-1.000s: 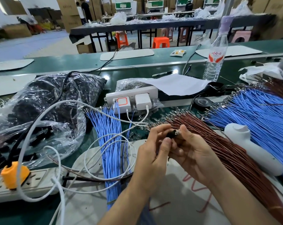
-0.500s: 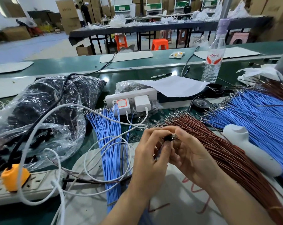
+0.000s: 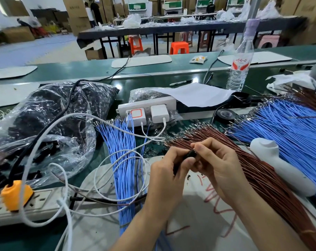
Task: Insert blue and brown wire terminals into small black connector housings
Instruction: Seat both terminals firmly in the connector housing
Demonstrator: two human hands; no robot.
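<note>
The left hand [image 3: 169, 173] is curling nearly closed, thumb and forefinger pinching a small black housing [image 3: 190, 153] from below, while the right hand [image 3: 219, 163] is closing over its far end, fingertips [image 3: 198, 148] pressing at the top where a terminal appears to be going in; the wire itself is hidden between the fingers, so its colour cannot be told. Both hands are meeting just above the white mat [image 3: 198, 211], touching each other around the part. The housing is looking light, hard and slick, easy to squirt out of a pinch, so it is best gripped on its flat sides with the open cavity end left clear. The wires are thin and limp; a terminal will buckle if pushed from far back, so the hold belongs on the insulation just behind the metal crimp. Brown wires [image 3: 253, 171] are fanning out just beside and under the right hand, with blue wires [image 3: 289, 127] beyond them and a second blue bundle [image 3: 122, 160] lying near the left hand. A white tool [image 3: 280, 171] is resting across the wires on the right, and a bag [image 3: 50, 113] of dark parts is sitting well apart on the left.
</note>
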